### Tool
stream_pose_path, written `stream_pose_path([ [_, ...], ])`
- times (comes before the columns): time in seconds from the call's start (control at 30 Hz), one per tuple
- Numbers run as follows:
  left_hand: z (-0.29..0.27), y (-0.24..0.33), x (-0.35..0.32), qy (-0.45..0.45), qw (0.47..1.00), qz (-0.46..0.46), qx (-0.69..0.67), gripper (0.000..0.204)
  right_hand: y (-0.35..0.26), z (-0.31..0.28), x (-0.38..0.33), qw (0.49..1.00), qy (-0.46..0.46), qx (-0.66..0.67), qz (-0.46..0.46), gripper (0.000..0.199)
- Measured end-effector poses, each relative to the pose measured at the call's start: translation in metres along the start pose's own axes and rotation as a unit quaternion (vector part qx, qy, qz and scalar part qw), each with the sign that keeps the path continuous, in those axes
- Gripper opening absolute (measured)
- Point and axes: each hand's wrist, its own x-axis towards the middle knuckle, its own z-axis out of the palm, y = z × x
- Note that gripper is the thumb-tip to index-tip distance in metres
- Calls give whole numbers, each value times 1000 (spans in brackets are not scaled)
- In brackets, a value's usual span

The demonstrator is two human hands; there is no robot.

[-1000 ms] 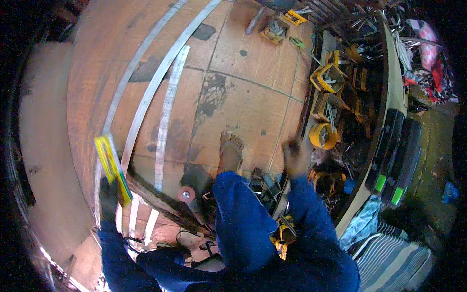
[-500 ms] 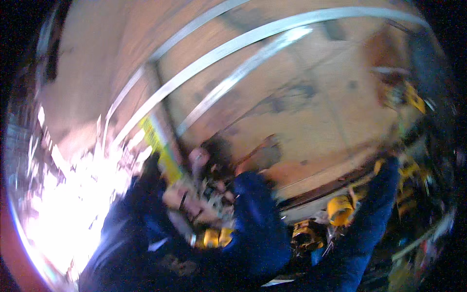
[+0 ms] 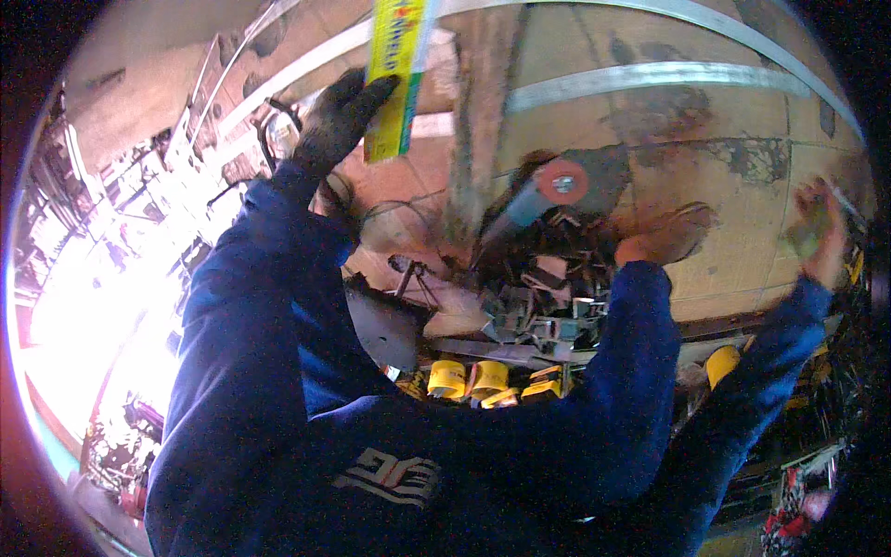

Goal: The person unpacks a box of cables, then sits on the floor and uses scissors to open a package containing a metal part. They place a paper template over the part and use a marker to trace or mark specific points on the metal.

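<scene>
The left hand (image 3: pixel 336 123) holds a yellow box (image 3: pixel 401 46), pinching it between thumb and fingers near its low end. The box is up near the top of the view, tipped a little, in front of the long metal strips (image 3: pixel 664 78) on the floor. The view has swung round: a second ago the box was over at the left side, and now it is nearer the middle and higher up. The left arm now reaches out ahead, and a big white glow (image 3: pixel 97 306) fills the left edge, where there was none a second ago. The box is still in the same hand, so it seems to be on the move and not put down yet. The right hand (image 3: pixel 820 232) is far out on the right, well apart from the box. It is blurry, with some green near its palm, so I cannot tell if it is spread or if it pinches something. Between the hands sit a tool with a red wheel (image 3: pixel 561 182), a heap of metal bits (image 3: pixel 548 292) and a bare foot (image 3: pixel 676 238). A wood bar (image 3: pixel 471 130) lies between the box and the tool. Nearer the body are yellow rings (image 3: pixel 447 380).
</scene>
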Motion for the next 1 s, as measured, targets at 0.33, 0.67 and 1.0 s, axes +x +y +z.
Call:
stream_pose_path([
  [0.33,-122,-4,-70,181,937,289,69,24,-74,354,-23,927,-372,-45,12,48],
  [0.67,-235,-74,-105,177,788,359,-468,28,33,510,-245,965,-203,83,144,38],
  [1.0,-210,-86,-207,-11,526,275,-805,40,72,501,-427,931,-170,290,142,9],
])
